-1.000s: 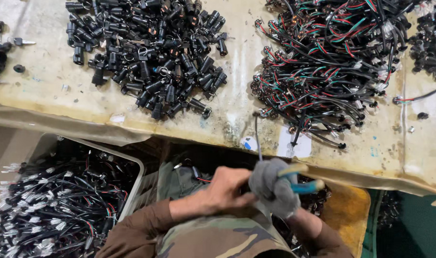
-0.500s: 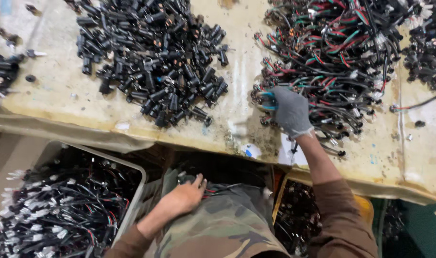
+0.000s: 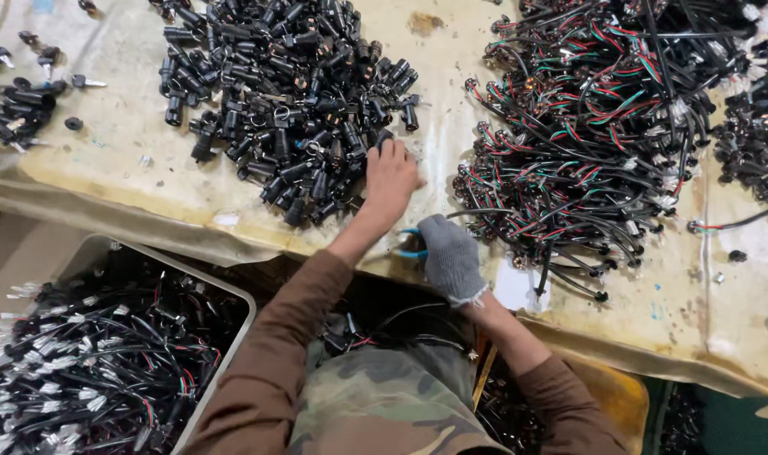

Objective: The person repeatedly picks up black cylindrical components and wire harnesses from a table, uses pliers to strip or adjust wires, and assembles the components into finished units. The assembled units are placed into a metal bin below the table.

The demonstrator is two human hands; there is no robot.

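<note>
Now, left hand (image 3: 391, 173): bare, your fingers curled onto the near edge of black plug pile (image 3: 283, 101), grip unclear.
Right hand (image 3: 451, 255): gloved, closed round blue-handled pliers (image 3: 411, 249), just behind the left.
Nearer hand: left.

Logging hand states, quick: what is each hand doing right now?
Left hand: bare, fingers on the pile of small black cylindrical parts; grip cannot be told.
Right hand: grey-gloved, closed on a blue-handled tool.
</note>
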